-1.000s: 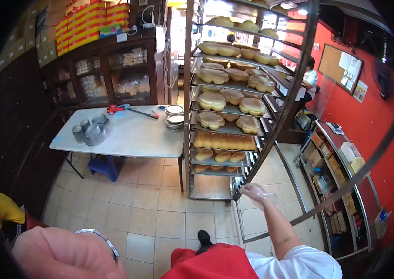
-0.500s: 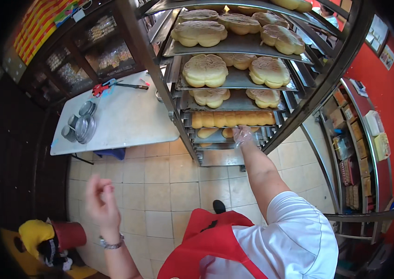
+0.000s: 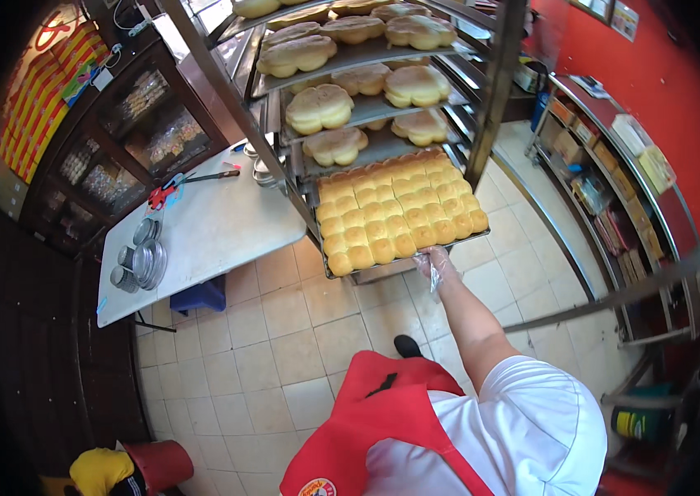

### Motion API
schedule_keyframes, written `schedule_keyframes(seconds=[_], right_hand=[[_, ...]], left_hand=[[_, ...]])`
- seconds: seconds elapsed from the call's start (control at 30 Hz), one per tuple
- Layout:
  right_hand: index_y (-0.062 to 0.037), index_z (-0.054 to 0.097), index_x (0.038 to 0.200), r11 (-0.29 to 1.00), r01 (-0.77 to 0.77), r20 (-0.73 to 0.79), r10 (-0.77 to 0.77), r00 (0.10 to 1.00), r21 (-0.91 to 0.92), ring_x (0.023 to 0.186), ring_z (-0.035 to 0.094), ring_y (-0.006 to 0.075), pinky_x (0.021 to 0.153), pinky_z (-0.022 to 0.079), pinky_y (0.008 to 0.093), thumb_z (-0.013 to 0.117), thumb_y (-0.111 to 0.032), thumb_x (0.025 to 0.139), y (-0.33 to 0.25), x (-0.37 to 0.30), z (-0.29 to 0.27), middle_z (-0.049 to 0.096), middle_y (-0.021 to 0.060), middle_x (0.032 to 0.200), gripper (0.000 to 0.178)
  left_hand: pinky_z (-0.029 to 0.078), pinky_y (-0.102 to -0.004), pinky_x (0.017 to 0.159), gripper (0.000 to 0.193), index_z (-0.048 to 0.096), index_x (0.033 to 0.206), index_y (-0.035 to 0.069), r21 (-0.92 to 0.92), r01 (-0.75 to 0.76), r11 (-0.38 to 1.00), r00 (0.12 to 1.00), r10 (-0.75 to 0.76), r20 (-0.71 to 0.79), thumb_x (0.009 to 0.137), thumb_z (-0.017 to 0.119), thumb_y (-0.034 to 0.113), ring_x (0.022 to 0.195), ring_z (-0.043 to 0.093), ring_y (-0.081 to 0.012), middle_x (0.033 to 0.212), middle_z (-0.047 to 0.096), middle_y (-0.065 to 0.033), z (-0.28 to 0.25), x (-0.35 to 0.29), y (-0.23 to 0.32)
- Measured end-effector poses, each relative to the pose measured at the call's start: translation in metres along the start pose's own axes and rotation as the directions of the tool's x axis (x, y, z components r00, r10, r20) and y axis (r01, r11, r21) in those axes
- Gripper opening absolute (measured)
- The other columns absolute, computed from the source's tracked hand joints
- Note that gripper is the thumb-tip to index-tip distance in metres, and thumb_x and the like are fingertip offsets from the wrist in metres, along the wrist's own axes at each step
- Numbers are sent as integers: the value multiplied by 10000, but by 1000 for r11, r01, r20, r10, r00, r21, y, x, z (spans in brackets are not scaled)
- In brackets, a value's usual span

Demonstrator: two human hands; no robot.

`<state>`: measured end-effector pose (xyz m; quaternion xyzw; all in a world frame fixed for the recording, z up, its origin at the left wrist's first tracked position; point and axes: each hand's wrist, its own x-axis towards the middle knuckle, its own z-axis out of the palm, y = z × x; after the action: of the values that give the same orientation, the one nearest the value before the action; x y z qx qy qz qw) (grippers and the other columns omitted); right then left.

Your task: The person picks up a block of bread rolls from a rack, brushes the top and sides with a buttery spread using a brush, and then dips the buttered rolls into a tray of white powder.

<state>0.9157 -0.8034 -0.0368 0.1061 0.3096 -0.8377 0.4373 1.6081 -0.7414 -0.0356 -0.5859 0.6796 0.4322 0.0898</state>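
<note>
My right hand (image 3: 436, 263), in a clear plastic glove, grips the front edge of a baking tray (image 3: 400, 261). Golden bread rolls (image 3: 400, 211), baked together in rows, cover that tray, which sticks out well from the tall metal rack (image 3: 495, 91). On the shelves above sit trays of large flower-shaped breads (image 3: 319, 108). My left hand is out of view.
To the left stands a white table (image 3: 226, 215) holding round metal tins (image 3: 148, 260), a long knife (image 3: 209, 177) and something red. A glass-fronted cabinet (image 3: 131, 136) is behind it. Stocked shelves (image 3: 606, 182) line the right wall. A red bucket (image 3: 160, 465) is at lower left.
The tray of rolls has come out of the rack toward me, with my right hand at its front edge. My left hand has left the view. The whole view has shifted.
</note>
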Motion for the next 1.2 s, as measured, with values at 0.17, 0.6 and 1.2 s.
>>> schedule_keyframes(seconds=[0.17, 0.6, 1.2], right_hand=[[3, 515, 1199, 999, -36, -14, 36, 999, 30, 1047, 629, 301, 899, 570, 439, 556, 89, 781, 43, -162, -71, 587, 172, 1179, 428], [-19, 498, 1238, 944, 59, 4, -64, 998, 324, 1085, 613, 299, 911, 563, 447, 576, 62, 800, 164, -602, -158, 577, 159, 1212, 453], [-50, 473, 1292, 714, 545, -225, -499, 837, 440, 1139, 590, 297, 928, 553, 457, 604, 26, 825, -96, -889, -304, 562, 141, 1257, 491]], left_hand=[[507, -416, 793, 210, 621, 1073, -23, 61, -522, 850, 762, 498, -415, 930, 561, 118, 911, 641, -330, 984, 654, -213, -82, 35, 70], [271, -600, 1047, 767, 447, 1413, 276, 588, -770, -246, 122, 849, 515, 741, 718, 527, 1354, 357, -376, 1477, 374, -157, -27, -218, 179], [309, -552, 1042, 673, 544, 1320, 162, 184, -863, -471, -325, 795, 512, 731, 760, 407, 1286, 451, -324, 1409, 466, -129, 252, -448, 301]])
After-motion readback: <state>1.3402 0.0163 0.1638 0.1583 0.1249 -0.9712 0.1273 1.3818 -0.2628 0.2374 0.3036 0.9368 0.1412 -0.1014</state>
